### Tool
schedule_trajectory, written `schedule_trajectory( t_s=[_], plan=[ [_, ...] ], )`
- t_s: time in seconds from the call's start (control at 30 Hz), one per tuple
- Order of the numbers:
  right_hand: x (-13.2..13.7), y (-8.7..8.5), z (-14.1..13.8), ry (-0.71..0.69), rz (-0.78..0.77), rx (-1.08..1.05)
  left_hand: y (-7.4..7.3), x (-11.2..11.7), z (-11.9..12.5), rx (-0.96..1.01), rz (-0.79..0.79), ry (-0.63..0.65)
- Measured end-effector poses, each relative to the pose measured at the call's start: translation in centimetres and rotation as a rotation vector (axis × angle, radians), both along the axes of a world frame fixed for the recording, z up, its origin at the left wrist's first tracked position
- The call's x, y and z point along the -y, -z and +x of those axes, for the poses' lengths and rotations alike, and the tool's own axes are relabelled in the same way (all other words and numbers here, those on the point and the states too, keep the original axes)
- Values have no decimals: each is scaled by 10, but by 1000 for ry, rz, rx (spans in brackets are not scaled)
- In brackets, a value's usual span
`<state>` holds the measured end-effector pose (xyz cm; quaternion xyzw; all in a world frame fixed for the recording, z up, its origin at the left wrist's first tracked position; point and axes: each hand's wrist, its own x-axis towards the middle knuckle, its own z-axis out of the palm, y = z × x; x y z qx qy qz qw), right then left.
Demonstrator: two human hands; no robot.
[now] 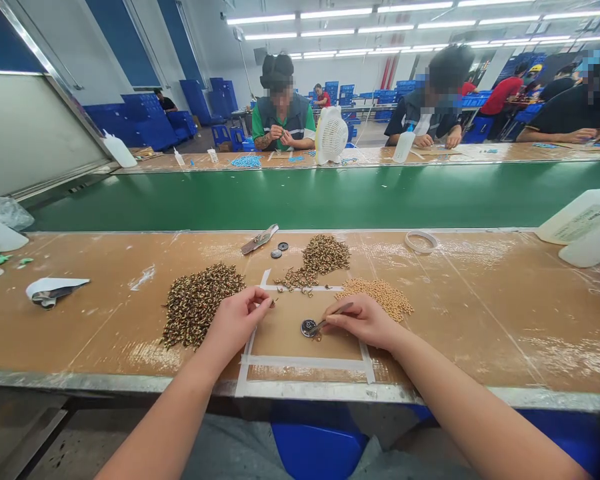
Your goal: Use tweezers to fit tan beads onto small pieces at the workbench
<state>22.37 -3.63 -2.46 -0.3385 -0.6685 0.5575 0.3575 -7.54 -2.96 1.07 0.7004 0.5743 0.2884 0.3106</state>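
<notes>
My right hand [363, 320] grips metal tweezers [337, 313], whose tips reach the edge of a small round black piece [308, 327]. Tiny brownish bits lie beside that piece on a tape-framed board [280, 340]. Between the thumb and fingertips of my left hand [240, 320] is a small dark part [274, 303], too small to make out well. Left of that hand lies a large heap of small dark-and-gold parts [200, 300]. A similar heap [326, 253] sits beyond the board, and a pile of small tan pieces [380, 297] is by my right hand.
Two small discs [277, 253], a flat scrap [260, 240] and a tape roll [421, 242] lie toward the back. White jugs [580, 217] stand at right; a crumpled wrapper [55, 290] is at left. Across a green belt [330, 197], several people work near a white fan [332, 135].
</notes>
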Motion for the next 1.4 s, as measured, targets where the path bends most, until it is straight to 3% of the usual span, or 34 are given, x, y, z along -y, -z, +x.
schedule_trajectory(
  t_s=[0.13, 0.27, 0.43, 0.57, 0.67, 0.83, 1.1, 1.4],
  plan=[
    [1, -3, 1, -3, 1, 20, 1, -7, 11, 74, -17, 6],
    [1, -2, 4, 39, -20, -59, -9, -20, 30, 102, -11, 53],
    [-8, 5, 17, 294, -19, -261, -14, -45, 60, 256, -66, 160],
    [-18, 8, 25, 499, -59, -430, -3, -58, 80, 413, -187, 209],
    [-23, 9, 25, 577, -86, -503, 10, -59, 87, 475, -262, 247],
    [-25, 11, 24, 603, -98, -505, 26, -57, 87, 476, -307, 284],
    [-23, 10, 23, 623, -83, -420, 31, -57, 85, 338, -205, 300],
    [-21, 8, 24, 646, -95, -442, 33, -56, 88, 592, -393, 324]
  ],
)
